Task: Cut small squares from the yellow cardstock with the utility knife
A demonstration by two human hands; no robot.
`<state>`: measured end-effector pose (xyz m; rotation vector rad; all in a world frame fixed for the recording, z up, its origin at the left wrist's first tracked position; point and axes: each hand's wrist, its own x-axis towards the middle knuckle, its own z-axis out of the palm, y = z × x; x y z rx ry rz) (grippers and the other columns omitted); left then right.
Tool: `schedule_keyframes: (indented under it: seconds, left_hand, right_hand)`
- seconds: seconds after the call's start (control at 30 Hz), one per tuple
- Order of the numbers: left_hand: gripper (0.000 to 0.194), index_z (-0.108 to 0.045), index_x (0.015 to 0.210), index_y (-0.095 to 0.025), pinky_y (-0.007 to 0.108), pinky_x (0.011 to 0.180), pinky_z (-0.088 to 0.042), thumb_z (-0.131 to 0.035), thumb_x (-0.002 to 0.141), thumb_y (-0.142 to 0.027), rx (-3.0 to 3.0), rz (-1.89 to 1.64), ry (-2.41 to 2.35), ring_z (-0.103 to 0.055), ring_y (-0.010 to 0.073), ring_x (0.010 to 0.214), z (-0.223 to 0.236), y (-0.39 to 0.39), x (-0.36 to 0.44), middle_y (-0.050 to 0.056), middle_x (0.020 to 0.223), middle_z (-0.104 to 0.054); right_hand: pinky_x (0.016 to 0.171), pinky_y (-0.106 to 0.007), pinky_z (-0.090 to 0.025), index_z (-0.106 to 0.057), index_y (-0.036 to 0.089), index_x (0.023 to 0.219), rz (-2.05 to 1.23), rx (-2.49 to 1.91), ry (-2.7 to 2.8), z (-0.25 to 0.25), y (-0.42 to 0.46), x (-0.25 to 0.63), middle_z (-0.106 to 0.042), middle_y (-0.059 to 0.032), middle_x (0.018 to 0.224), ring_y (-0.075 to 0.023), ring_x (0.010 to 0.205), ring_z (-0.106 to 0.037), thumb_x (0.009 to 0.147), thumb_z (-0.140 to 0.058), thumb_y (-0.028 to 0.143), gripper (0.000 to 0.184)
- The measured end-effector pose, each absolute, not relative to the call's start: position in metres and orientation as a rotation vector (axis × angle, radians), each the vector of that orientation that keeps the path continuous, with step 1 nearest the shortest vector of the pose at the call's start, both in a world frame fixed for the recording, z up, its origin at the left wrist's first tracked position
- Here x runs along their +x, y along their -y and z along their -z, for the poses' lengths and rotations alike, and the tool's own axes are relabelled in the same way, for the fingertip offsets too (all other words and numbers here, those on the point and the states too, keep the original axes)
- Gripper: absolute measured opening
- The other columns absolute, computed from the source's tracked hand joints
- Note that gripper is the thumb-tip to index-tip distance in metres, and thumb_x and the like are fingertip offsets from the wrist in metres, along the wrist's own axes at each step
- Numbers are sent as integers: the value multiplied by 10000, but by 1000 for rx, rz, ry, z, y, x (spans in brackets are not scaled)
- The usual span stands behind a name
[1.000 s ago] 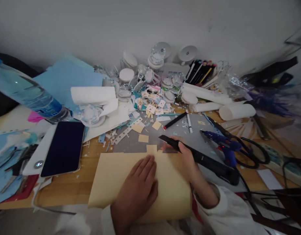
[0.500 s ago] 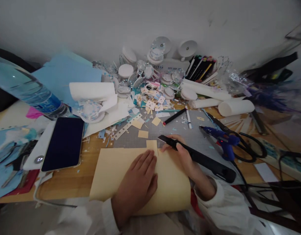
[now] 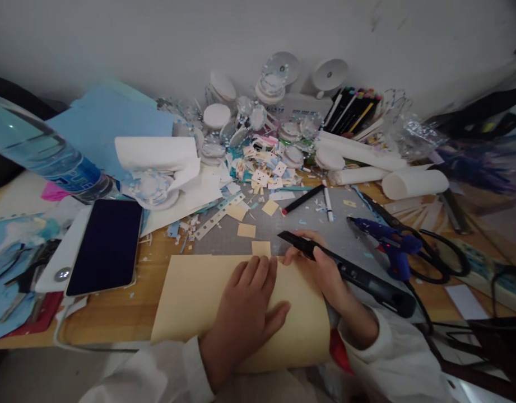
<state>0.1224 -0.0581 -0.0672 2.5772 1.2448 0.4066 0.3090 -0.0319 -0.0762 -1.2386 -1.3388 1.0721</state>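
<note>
A large pale yellow sheet of paper (image 3: 190, 296) lies at the table's front, its near side curving over the edge. My left hand (image 3: 247, 313) rests flat on it, fingers stretched forward, thumb apart. My right hand (image 3: 325, 274) is wrapped round a black utility knife (image 3: 373, 291), whose tip points left, above the sheet's far edge. Just beyond my left fingertips is a small yellow paper piece (image 3: 261, 248). More small yellow pieces (image 3: 246, 230) lie on the grey cutting mat (image 3: 261, 221).
A blue glue gun (image 3: 386, 240) and black-handled scissors (image 3: 434, 257) lie on the right. On the left are a phone (image 3: 106, 246) and a water bottle (image 3: 68, 162). Paper figures (image 3: 266, 173), markers (image 3: 303, 198) and white paper rolls (image 3: 415, 182) crowd the back.
My left hand has shifted slightly right, its thumb now spread wider. The right hand with the knife has also moved a little right. The whole view has shifted slightly.
</note>
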Motion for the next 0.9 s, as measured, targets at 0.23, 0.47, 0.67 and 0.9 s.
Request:
schedule_keyframes:
  seconds: [0.23, 0.47, 0.67, 0.9]
  left_hand:
    - [655, -429, 1379, -56, 407, 1061, -313, -529, 860, -443, 2602, -395, -1301, -465, 299, 1232, 70, 64, 126, 153, 1309, -544]
    - [735, -368, 1417, -53, 357, 1121, -192, -434, 884, -555, 2674, -425, -1364, -339, 286, 1356, 78, 76, 128, 159, 1450, -418]
    - [732, -408, 1400, -71, 362, 1126, -170, -407, 882, -588, 2692, -332, -1332, -342, 284, 1354, 74, 73, 125, 157, 1437, -441]
    - [664, -489, 1341, -63, 375, 1100, -213, -415, 886, -542, 2710, -340, -1304, -406, 284, 1299, 72, 69, 127, 166, 1363, -522]
  right_hand:
    - [583, -311, -425, -456, 255, 962, -1060, -1237, 1264, 66, 7, 325, -503, 42, 652, -163, 595, -499, 861, -493, 543, 307]
    - [557, -268, -422, -477, 272, 956, -1001, -1326, 1341, 60, -18, 311, -501, 60, 677, -131, 576, -483, 820, -640, 392, 243]
    - [572, -270, -447, -538, 275, 989, -946, -1362, 1407, 67, -23, 316, -526, 66, 628, -132, 566, -513, 843, -638, 306, 180]
    - [721, -341, -525, -572, 287, 1120, -771, -1448, 1539, 61, -18, 316, -664, -15, 976, -188, 822, -646, 823, -651, 258, 308]
